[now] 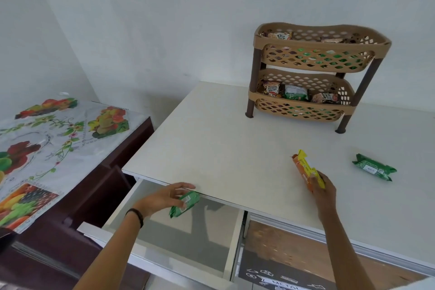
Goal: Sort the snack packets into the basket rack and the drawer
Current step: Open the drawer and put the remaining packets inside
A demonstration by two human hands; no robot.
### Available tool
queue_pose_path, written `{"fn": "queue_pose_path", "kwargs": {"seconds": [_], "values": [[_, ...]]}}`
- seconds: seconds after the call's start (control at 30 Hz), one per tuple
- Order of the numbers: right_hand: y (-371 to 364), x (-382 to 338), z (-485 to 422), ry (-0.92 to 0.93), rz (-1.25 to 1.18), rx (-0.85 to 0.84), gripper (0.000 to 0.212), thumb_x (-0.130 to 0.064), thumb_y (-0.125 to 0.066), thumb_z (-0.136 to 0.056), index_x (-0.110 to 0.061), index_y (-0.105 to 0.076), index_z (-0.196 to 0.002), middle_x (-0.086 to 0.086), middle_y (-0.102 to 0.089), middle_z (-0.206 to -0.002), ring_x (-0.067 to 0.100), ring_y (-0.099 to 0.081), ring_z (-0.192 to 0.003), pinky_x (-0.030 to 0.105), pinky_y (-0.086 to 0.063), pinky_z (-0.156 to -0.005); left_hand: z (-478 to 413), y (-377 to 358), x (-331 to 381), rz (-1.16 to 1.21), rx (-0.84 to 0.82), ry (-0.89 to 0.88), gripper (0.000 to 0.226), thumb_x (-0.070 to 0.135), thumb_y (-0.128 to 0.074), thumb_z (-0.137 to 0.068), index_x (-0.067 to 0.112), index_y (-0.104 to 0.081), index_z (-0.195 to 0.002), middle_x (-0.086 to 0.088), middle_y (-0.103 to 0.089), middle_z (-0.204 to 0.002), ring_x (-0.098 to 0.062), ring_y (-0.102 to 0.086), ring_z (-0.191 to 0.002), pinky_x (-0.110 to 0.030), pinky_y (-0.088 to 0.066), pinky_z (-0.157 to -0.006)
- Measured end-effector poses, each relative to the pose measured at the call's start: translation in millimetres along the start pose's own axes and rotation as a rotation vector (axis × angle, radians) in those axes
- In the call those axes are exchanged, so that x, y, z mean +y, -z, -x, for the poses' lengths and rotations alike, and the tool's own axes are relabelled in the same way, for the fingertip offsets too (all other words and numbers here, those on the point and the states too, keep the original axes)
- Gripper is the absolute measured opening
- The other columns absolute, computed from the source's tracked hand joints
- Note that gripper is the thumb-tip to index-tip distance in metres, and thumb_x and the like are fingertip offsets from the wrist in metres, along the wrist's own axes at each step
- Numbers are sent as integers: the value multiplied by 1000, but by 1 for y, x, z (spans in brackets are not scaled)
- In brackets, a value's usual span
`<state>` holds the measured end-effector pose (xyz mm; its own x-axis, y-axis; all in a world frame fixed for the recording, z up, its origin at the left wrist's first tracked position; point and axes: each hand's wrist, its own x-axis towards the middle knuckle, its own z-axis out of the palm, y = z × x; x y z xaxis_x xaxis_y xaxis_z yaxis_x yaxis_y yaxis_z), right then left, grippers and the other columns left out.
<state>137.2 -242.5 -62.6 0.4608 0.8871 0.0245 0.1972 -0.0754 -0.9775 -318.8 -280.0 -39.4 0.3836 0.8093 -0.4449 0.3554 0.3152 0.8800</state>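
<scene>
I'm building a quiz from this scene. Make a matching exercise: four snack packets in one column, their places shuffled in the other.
1. orange packet
2. salted peanuts packet
3. right-side green packet
4. left-side green packet

a. rack's lower basket
b. in left hand, over drawer
c. loose on tabletop
d. in right hand

Pairs: 1-d, 2-a, 3-c, 4-b

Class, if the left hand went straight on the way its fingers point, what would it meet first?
Probably the tabletop edge: the left hand, holding a green packet over the drawer, points at it. Depth is unclear; it might pass beneath.
</scene>
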Motion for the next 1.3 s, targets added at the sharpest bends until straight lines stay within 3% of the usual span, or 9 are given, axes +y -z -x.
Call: {"fn": "queue_pose_path", "kwargs": {"seconds": [0.07,0.13,0.27,0.43,0.73,0.97,1.07,1.17,1.3], "values": [[-11,-1,9,-56,-113,-63,29,-19,-54,-92,-3,-59,-116,15,-61,-103,9,-60,-72,11,-48,-53,6,8,-13,-44,-29,58,58,14,-71,-71,30,-53,-124,-7,-59,-123,-22,-58,-112,-25,-49,-89],[-23,-4,19,-115,-187,-143,29,-18,-53,-93,-2,-59,-116,14,-61,-96,2,-61,-59,12,-48,-48,8,11,-24,-112,-22,106,57,16,-70,-70,29,-52,-122,-8,-58,-121,-21,-59,-109,-24,-50,-89],[-46,-18,48,-218,-359,-354,19,-18,-52,-93,-10,-63,-106,13,-65,-101,22,-66,-77,23,-56,-59,6,13,-47,-203,5,176,48,9,-64,-82,28,-49,-123,-9,-57,-119,-22,-58,-105,-22,-50,-83],[-80,-34,84,-282,-398,-478,19,-15,-51,-93,-11,-61,-108,12,-66,-103,23,-68,-81,25,-58,-64,3,10,-89,-271,57,291,44,7,-60,-84,22,-49,-124,-17,-55,-124,-30,-55,-111,-28,-49,-86],[-137,-51,129,-188,-43,-851,20,-12,-57,-90,-23,-62,-106,1,-60,-109,12,-63,-92,26,-58,-74,-11,11,-113,-738,-16,316,46,17,-51,-91,22,-38,-135,-10,-44,-140,-27,-49,-121,-33,-46,-97],[-168,-37,150,-32,434,-1153,33,-11,-52,-93,-6,-52,-126,13,-55,-120,17,-52,-97,17,-43,-72,-26,17,-114,-817,-32,238,56,11,-52,-91,17,-29,-142,-15,-42,-139,-29,-44,-126,-34,-41,-100],[-186,-14,159,-57,696,-1157,36,-17,-51,-94,-8,-49,-129,10,-51,-133,21,-50,-117,16,-37,-82,-28,15,-118,-833,-69,273,57,15,-50,-93,16,-25,-144,-18,-44,-139,-30,-46,-125,-35,-42,-99],[-208,6,171,-146,902,-1091,40,-26,-56,-89,-8,-52,-124,11,-54,-131,25,-52,-117,25,-42,-86,-28,10,-126,-807,-96,347,56,24,-45,-96,17,-21,-145,-16,-46,-140,-29,-50,-123,-34,-43,-100],[-224,28,186,-366,892,-971,35,-26,-53,-85,-9,-54,-115,13,-59,-117,26,-60,-97,22,-43,-53,-35,13,-135,-788,-142,328,59,22,-48,-94,23,-20,-146,-15,-47,-140,-29,-50,-122,-35,-43,-100]]}}
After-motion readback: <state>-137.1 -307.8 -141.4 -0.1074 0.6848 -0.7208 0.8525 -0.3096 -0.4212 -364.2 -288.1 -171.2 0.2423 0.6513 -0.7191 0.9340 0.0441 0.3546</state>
